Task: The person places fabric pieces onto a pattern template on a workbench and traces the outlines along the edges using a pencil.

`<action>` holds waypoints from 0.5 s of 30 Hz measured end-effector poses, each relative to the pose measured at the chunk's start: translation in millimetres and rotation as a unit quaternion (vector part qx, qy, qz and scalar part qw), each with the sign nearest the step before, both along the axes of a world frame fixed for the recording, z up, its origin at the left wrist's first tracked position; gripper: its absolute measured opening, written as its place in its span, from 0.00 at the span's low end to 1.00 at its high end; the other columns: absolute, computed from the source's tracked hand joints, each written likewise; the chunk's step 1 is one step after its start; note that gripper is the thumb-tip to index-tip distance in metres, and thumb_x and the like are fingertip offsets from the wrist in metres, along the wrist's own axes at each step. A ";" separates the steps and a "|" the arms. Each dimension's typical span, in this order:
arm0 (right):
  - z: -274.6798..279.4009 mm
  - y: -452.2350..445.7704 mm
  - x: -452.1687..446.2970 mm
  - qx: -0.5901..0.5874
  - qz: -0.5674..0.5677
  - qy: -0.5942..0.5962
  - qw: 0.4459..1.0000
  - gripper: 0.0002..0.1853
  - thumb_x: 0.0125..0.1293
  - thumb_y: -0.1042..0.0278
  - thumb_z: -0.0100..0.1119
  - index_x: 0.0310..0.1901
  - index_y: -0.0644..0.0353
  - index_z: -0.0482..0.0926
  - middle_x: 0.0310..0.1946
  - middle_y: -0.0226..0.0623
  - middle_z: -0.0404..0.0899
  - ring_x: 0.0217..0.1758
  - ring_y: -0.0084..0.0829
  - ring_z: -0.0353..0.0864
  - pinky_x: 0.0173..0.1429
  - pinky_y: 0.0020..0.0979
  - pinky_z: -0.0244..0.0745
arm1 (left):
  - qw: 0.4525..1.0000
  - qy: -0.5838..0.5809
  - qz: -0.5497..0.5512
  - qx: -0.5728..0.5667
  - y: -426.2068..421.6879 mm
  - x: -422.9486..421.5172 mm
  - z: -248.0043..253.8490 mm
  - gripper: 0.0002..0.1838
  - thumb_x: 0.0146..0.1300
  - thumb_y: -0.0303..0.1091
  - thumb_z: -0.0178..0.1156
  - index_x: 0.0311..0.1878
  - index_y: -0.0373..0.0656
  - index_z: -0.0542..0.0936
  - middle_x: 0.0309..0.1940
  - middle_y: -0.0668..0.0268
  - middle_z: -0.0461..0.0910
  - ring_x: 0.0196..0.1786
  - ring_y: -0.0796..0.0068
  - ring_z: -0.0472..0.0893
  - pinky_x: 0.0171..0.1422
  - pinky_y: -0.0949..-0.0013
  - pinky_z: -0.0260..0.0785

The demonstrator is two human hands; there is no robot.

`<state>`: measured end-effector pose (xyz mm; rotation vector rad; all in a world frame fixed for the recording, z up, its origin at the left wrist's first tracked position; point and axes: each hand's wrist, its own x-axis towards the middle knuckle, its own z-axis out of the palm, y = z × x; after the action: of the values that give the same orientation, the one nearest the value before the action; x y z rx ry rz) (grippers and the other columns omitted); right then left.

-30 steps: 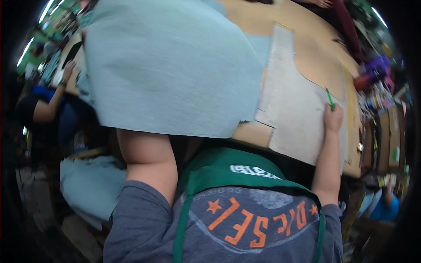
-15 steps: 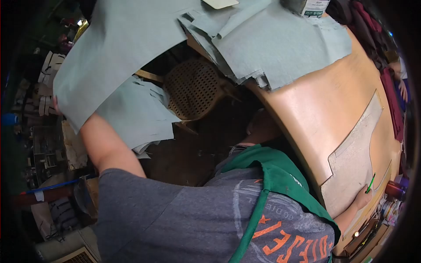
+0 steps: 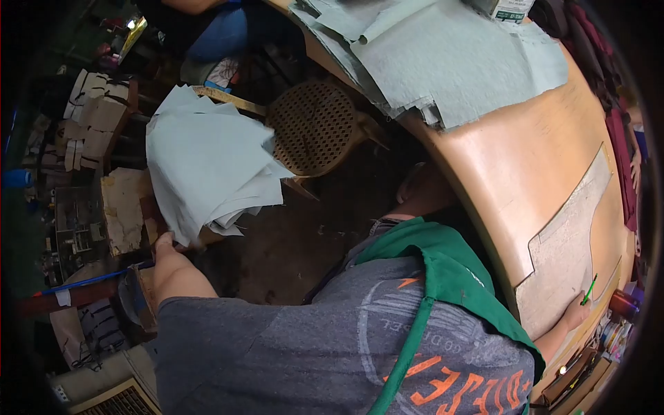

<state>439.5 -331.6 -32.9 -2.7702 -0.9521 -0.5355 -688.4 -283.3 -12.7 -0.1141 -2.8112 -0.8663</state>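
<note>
Low on the left, my left hand (image 3: 164,241) is at the bottom edge of a stack of pale blue-green sheets (image 3: 211,159); its fingers are partly hidden, so their grip cannot be made out. The stack lies over a chair beside the table. On the right, my right hand (image 3: 575,311) is closed on a green pen (image 3: 589,289) and rests at the edge of a grey cut-out template (image 3: 560,266), which lies flat on the tan tabletop (image 3: 501,183).
More blue-green sheets (image 3: 449,66) lie on the far part of the table, with a tin (image 3: 510,8) on them. A woven-seat chair (image 3: 311,128) stands beside the table. Cardboard boxes (image 3: 124,211) are at the left. Another person's hand (image 3: 635,169) shows at the right edge.
The large sheet that my left hand held up has come down onto the stack on the left, and the hand has moved lower. My right hand stays by the template with the pen.
</note>
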 end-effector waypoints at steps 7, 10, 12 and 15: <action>-9.7 -3.3 3.2 0.067 0.060 0.001 0.996 0.15 0.57 0.63 0.53 0.34 0.70 0.76 0.30 0.57 0.75 0.34 0.51 0.74 0.38 0.42 0.68 | 0.897 0.418 -0.141 0.002 83.6 82.8 17.9 0.19 0.52 0.44 0.60 0.42 0.40 0.76 0.46 0.55 0.74 0.54 0.58 0.69 0.59 0.60 0.59; -0.1 2.0 -19.9 0.063 0.043 -0.032 0.997 0.12 0.56 0.63 0.53 0.30 0.66 0.75 0.26 0.52 0.73 0.34 0.48 0.71 0.40 0.42 0.66 | 0.771 0.435 -0.430 0.176 182.9 261.3 84.8 0.15 0.52 0.36 0.62 0.42 0.40 0.76 0.47 0.58 0.74 0.52 0.61 0.70 0.57 0.62 0.61; 1.8 3.1 -27.9 0.079 0.032 -0.047 0.995 0.13 0.56 0.61 0.54 0.32 0.64 0.75 0.28 0.50 0.73 0.36 0.48 0.72 0.42 0.43 0.66 | 0.655 0.338 -0.633 0.237 210.7 408.5 111.8 0.11 0.53 0.30 0.61 0.40 0.39 0.76 0.44 0.60 0.75 0.48 0.63 0.72 0.54 0.66 0.63; 4.3 5.8 -39.1 0.099 0.012 -0.037 0.994 0.13 0.55 0.60 0.54 0.32 0.63 0.75 0.30 0.49 0.73 0.37 0.48 0.72 0.43 0.43 0.66 | 0.439 0.312 -0.817 0.207 226.5 559.2 108.2 0.19 0.42 0.39 0.68 0.35 0.39 0.76 0.39 0.58 0.76 0.45 0.57 0.73 0.49 0.64 0.66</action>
<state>400.4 -325.8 -28.6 -2.5755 -0.8938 -0.6935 -129.2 -56.8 95.6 -2.5418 -0.8643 -1.1589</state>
